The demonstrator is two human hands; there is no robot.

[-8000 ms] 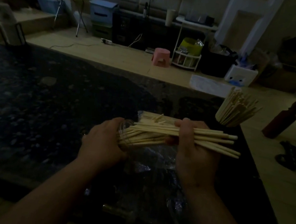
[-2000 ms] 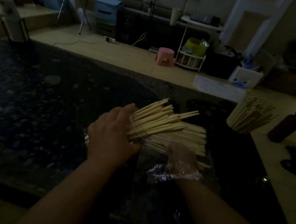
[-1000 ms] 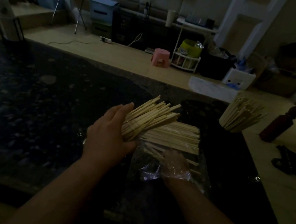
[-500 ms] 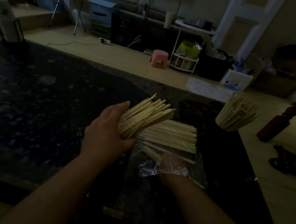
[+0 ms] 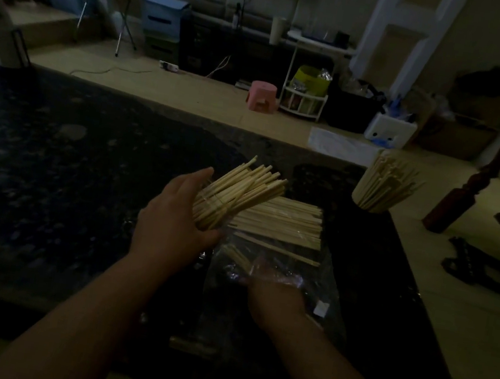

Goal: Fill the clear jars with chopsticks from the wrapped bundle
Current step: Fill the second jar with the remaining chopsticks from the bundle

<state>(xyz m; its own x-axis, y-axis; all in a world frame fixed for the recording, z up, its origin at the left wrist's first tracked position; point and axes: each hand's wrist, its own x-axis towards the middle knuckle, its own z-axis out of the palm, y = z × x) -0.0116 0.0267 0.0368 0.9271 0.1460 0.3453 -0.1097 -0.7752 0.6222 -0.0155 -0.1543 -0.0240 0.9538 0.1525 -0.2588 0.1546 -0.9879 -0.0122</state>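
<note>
My left hand (image 5: 171, 222) grips a clear jar (image 5: 209, 212) tilted to the right and packed with pale chopsticks (image 5: 242, 188) fanning out of its mouth. To its right, the bundle of chopsticks (image 5: 285, 224) lies flat inside a clear plastic wrapper (image 5: 272, 307) on the dark table. My right hand (image 5: 275, 291) reaches into the wrapper's open end, its fingers blurred under the plastic near a few loose chopsticks (image 5: 275, 247). A second jar (image 5: 383, 187) full of chopsticks stands upright at the table's far right corner.
The dark speckled table (image 5: 48, 173) stretches left of my hands. A black stand (image 5: 2, 48) sits at its far left edge. Beyond lie a tiled floor, a pink stool (image 5: 261, 96), a white rack (image 5: 304, 99) and a dark wooden post (image 5: 488, 168) on the right.
My right hand has put down its handful of chopsticks and gone into the wrapper. In the last second it has drawn back a little toward me. The left hand keeps the jar tilted.
</note>
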